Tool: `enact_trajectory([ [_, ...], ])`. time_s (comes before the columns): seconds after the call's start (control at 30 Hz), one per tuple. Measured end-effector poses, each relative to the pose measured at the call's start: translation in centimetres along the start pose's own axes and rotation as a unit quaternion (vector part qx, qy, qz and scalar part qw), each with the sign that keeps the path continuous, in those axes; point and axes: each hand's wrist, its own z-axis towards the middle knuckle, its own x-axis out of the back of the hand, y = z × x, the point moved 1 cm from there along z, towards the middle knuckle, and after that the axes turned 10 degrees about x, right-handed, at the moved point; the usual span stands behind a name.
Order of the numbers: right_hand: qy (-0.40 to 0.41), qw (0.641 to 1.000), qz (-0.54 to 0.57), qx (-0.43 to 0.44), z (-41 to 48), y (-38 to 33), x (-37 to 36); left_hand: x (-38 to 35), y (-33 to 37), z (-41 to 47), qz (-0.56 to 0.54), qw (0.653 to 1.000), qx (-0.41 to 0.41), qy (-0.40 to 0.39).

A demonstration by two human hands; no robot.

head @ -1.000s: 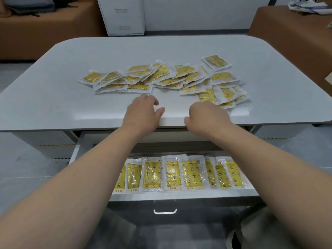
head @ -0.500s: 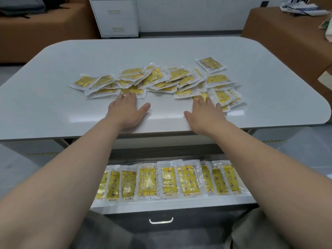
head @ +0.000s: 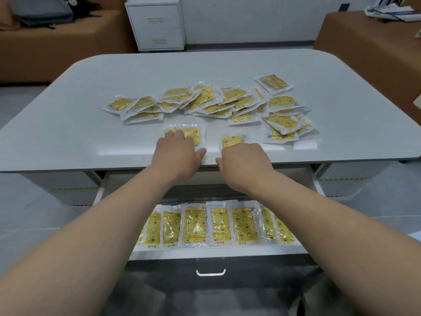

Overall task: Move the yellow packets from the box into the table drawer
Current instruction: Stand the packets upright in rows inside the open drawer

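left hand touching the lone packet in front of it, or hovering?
Touching. The head view shows the fingers of the left hand lying on the packet, covering part of its yellow print, with no gap visible.

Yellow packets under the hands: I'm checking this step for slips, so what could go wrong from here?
The left hand and right hand seem only to press on the left packet and right packet from above. Pulled past the table edge, either could slip free and miss the drawer. The drawer's packet row looks crowded, so additions may overlap messily.

Both arms outstretched, left hand [head: 175, 148] and right hand [head: 244, 158] palms down
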Motion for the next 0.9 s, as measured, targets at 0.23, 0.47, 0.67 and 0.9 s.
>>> enact_trajectory([
  [0.23, 0.007, 0.989, 0.142, -0.042, 0.4, 3.0, -1.3, -0.1, 0.2, -2.5, -0.067, 0.998, 0.021, 0.004],
  [0.47, -0.076, 0.977, 0.194, -0.052, 1.2, 4.6, -1.9, 0.3, -0.4, -1.8, -0.200, 0.979, 0.047, 0.019],
  [0.67, -0.101, 0.973, 0.208, -0.018, 1.5, 4.6, -2.0, -0.1, -1.1, -1.0, -0.220, 0.973, 0.063, -0.015],
  [0.9, -0.018, 0.973, 0.226, -0.036, 1.3, 4.3, -1.3, 0.1, -1.8, -0.6, -0.188, 0.975, 0.107, -0.059],
])
